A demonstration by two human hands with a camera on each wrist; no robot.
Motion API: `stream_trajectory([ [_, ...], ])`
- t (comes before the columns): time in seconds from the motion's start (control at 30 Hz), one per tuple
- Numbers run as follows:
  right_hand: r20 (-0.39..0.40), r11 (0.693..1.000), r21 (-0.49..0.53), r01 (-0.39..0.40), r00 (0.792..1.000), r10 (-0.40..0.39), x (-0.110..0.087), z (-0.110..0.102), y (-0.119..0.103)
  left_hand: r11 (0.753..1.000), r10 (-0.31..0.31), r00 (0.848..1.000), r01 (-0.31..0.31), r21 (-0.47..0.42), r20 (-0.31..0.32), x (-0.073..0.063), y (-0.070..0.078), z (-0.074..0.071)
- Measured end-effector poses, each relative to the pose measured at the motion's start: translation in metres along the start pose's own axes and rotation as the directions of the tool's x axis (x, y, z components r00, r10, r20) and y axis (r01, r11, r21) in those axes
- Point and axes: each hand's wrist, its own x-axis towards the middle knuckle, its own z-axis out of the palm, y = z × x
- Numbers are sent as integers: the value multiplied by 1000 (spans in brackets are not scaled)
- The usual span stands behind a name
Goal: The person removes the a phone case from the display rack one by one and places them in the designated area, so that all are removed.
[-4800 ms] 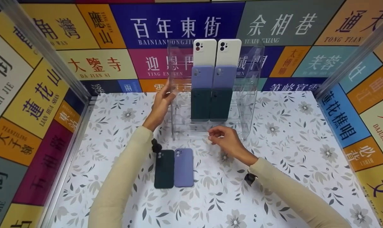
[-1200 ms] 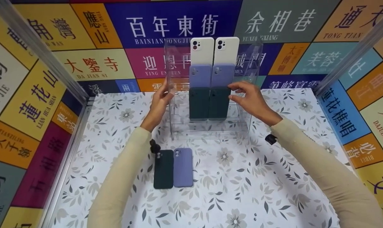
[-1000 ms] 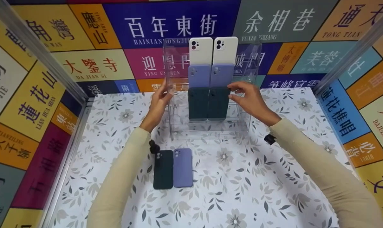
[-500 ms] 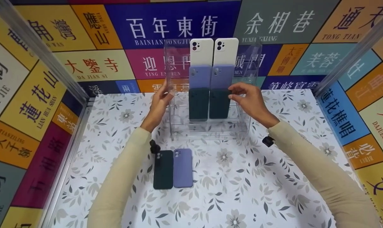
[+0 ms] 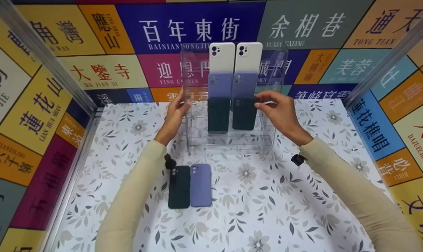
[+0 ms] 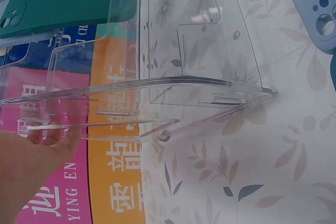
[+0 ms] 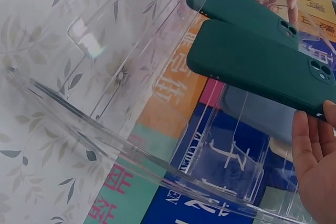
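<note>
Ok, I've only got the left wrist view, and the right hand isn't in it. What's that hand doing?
Observer: The right hand is pinching a dark green phone case by its long side, near the camera-hole end.

Operator: Is the bottom of that case level with the one next to it?

Observer: No. In the head view, its bottom edge shows slightly higher than that of the other green case.
</note>
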Motion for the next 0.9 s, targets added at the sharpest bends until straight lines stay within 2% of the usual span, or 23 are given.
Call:
stream_trajectory([
  [0.23, 14, 998, 63, 18, 1000, -19, -9, -1, -3, 1000, 19, 1000, -19, -12, 0, 2, -1, -1],
  [0.5, 39, 1000, 22, -6, 999, 5, -23, 2, 2, 999, 20, 1000, -20, -28, -1, 0, -1, 0],
  [0.9, 75, 999, 32, 19, 997, -21, -34, 4, 8, 999, 31, 1000, -31, -31, -2, -1, -1, 0],
])
